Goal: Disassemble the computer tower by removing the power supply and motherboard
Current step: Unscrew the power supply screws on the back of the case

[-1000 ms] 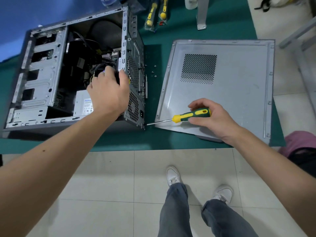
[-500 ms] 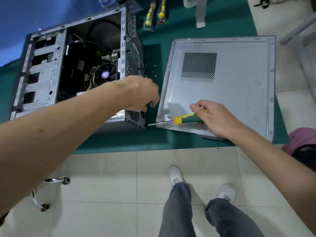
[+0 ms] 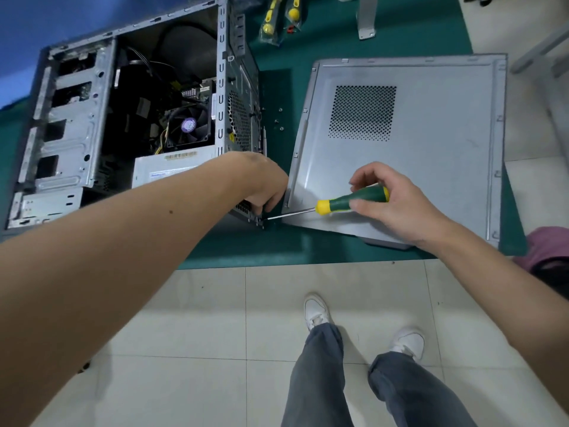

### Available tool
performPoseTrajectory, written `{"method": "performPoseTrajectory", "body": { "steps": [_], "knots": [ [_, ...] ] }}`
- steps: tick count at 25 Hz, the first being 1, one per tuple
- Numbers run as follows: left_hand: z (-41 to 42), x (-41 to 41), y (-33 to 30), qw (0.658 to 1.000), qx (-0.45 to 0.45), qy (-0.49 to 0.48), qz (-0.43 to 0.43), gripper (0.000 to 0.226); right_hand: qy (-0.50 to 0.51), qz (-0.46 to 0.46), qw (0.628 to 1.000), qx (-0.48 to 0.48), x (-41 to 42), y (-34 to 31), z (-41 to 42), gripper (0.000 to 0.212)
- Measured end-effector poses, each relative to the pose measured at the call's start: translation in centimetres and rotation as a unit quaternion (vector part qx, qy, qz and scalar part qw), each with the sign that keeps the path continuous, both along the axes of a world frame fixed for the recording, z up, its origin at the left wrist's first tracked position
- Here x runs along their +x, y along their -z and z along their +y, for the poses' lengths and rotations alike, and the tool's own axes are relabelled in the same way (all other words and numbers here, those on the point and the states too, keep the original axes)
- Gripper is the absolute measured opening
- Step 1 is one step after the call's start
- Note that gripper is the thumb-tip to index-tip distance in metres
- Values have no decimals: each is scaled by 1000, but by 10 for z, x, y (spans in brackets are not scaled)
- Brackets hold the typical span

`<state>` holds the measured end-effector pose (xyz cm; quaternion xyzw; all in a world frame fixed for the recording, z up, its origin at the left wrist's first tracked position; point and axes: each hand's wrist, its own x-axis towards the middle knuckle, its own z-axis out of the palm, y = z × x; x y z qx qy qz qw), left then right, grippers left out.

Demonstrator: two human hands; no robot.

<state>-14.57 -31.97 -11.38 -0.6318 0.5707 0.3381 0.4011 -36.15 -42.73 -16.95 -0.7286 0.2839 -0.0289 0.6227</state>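
A green-and-yellow screwdriver is gripped in the right hand, fingers curled round the handle, with its tip set against the lower rear corner of the computer tower. The left hand is placed at that same corner, fingertips curled down beside the blade; whether a screw is pinched there cannot be told. The power supply is still seated in the near end of the open case, and the motherboard, largely hidden under the CPU cooler fan, is still mounted deeper inside.

The likeliest fault is judged to be a slip of the tip out of the screw head, caused by the shallow, slanted angle of the shaft; the left fingertips, so close by, could be jabbed. A freed screw could also be dropped off the green mat onto the floor, away from the loose screws lying beside the removed side panel.

Compared with a second ago, the left hand has been lifted out of the case interior and brought to the rear corner, while the screwdriver has been kept at the same screw.
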Motion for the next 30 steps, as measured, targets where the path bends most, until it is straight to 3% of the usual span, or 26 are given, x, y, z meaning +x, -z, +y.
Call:
{"method": "performPoseTrajectory", "body": {
  "steps": [2, 4, 6, 8, 11, 13, 15, 18, 20, 22, 26, 30],
  "knots": [
    [0, 0, 1, 1000, 7, -6, -1, 30, 7, -9, 999, 36, -1, -1, 2, 28],
    [0, 0, 2, 1000, 6, -7, -2, 28, -15, 58, 998, -16, 2, 2, 4, 13],
    [1, 0, 3, 1000, -2, -6, -1, 27, -45, 114, 990, -68, 3, 3, 4, 21],
    [3, 0, 4, 1000, -8, -12, 2, 27, -18, 49, 998, -47, 3, 2, 3, 1],
    [5, -1, 6, 1000, -7, -21, 5, 29, 2, -23, 1000, 20, -2, 1, 2, 31],
    [7, -1, 6, 1000, -10, -15, 6, 29, -9, 14, 1000, -15, 1, 3, 5, 15],
    [7, -2, 7, 1000, -12, -11, 9, 29, -35, 83, 993, -72, 3, 7, 3, 18],
    [9, -4, 8, 1000, -13, -5, 5, 26, -13, 32, 998, -51, 4, 6, 0, 4],
    [10, -5, 9, 1000, -15, -9, 0, 23, -14, -6, 1000, -14, 1, 4, 0, 32],
    [10, -7, 9, 1000, -10, -4, -2, 19, -16, -10, 1000, 0, -1, 5, 2, 43],
    [11, -13, 10, 998, 8, 53, -17, 8, 19, -31, 998, 50, -4, 8, 5, 41],
    [12, -13, 11, 996, 0, 77, -49, 18, 24, -32, 999, 17, -11, 4, -6, 38]
  ]
}}
